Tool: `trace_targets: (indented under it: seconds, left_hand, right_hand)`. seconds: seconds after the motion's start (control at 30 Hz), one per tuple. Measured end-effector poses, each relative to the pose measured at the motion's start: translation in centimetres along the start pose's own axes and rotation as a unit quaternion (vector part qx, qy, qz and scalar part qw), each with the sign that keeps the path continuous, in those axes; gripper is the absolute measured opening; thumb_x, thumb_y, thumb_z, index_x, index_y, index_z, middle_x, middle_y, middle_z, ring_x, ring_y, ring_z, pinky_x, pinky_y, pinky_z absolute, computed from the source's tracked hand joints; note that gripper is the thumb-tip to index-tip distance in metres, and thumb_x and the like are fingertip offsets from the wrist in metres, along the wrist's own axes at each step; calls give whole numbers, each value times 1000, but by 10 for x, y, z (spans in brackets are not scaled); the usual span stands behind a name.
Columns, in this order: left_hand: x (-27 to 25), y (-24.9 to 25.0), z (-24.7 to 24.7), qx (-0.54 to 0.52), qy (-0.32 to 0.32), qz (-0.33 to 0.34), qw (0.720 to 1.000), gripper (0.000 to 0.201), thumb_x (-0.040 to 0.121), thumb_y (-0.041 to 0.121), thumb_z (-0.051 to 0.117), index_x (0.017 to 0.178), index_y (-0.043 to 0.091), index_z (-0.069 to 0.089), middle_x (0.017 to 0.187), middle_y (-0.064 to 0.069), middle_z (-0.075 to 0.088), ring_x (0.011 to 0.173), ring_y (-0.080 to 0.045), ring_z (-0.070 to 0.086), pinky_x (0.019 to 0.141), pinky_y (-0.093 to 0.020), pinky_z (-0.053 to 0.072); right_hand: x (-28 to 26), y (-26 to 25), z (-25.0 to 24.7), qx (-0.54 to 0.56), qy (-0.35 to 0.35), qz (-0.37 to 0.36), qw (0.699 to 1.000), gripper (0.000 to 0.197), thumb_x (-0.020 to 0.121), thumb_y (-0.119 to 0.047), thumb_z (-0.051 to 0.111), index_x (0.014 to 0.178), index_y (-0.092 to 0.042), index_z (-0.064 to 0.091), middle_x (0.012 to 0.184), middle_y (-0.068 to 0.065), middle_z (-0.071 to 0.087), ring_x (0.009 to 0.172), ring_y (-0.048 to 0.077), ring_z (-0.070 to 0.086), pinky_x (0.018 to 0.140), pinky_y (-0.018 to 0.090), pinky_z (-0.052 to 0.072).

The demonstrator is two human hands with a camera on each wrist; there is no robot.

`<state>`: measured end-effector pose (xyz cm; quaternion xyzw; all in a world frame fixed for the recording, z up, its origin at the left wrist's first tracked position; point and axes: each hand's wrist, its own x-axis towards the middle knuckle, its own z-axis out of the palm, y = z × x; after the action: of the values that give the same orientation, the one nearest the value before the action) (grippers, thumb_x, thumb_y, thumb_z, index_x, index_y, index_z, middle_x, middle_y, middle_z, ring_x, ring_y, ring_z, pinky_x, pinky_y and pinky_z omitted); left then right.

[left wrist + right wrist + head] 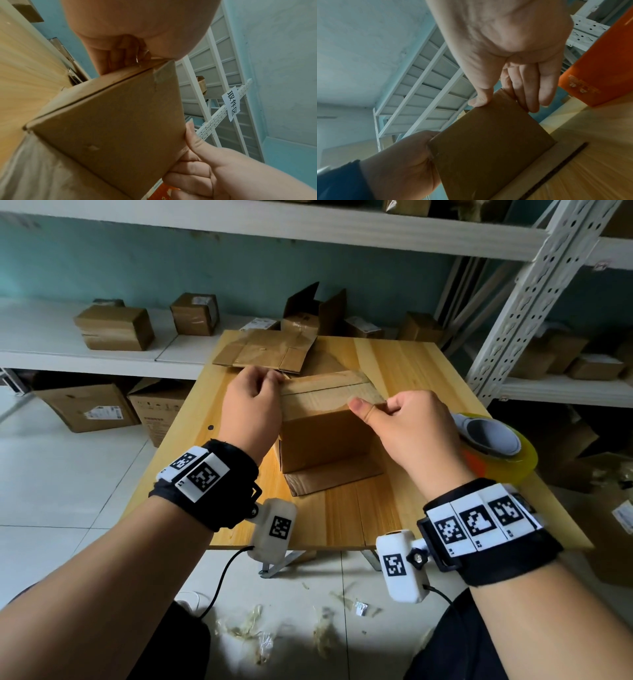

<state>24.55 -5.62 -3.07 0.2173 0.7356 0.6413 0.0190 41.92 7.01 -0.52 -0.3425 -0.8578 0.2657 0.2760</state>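
**Status.** The cardboard box (322, 433) stands about mid-table on the table (404, 361). Its top flaps are folded shut and meet at a centre seam. A clear tape strip (329, 390) lies glossy across the top, running left to right along that seam.

We judge the top closure nearly done: the strip is laid, but its ends are not yet smoothed down the two sides. One flap (335, 477) at the base juts out flat on the table toward the person, so the bottom looks unsealed. In our judgement that side is left to do.

The tape roll (496, 446) sits on the table just right of the box, partly hidden by the right hand, and nobody holds it. We cannot tell whether the strip is cut free of the roll.

**Pose.**
- **Left hand** (251, 402): it is at the box's top left edge, back of the hand up, wrist raised off the table. Its fingers (116, 56) are curled tight. In the left wrist view they pinch a clear sliver against the corner, which we take for the strip's end.
- **Right hand** (407, 429): it is at the top right corner. The thumb (363, 409) lies flat on the near face and the other fingers (530, 86) wrap over the far side, clamping the corner between them.
- **Both arms:** the forearms come in roughly level, and the hands are set apart by the box's width.
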Motion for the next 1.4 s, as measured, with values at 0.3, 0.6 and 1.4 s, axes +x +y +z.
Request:
trace_targets:
  seconds: [0.3, 0.6, 1.4]
  left_hand:
    - [1, 1, 0, 15, -18, 9, 1000, 25, 110, 29, 48, 104, 21, 71, 92, 8, 65, 71, 3, 57, 56, -15, 43]
    - [-4, 8, -6, -22, -73, -8, 997, 23, 111, 31, 51, 101, 20, 70, 94, 3, 68, 74, -9, 57, 61, -25, 47]
    - [-15, 13, -2, -138, -27, -192, 971, 64, 98, 75, 41, 109, 18, 67, 118, -9, 72, 113, -26, 67, 103, -43, 53]
  right_hand:
    - [2, 1, 3, -8, -62, 21, 998, 69, 94, -74, 56, 114, -9, 62, 84, 5, 63, 75, 22, 60, 56, 36, 42]
    - [4, 1, -3, 57, -166, 83, 981, 74, 100, -70, 45, 154, -20, 38, 135, 0, 56, 127, 22, 54, 86, 35, 43]
    - [0, -6, 28, 332, 25, 0, 943, 62, 91, -49, 77, 146, -36, 53, 151, -12, 52, 138, 8, 47, 106, 26, 44]
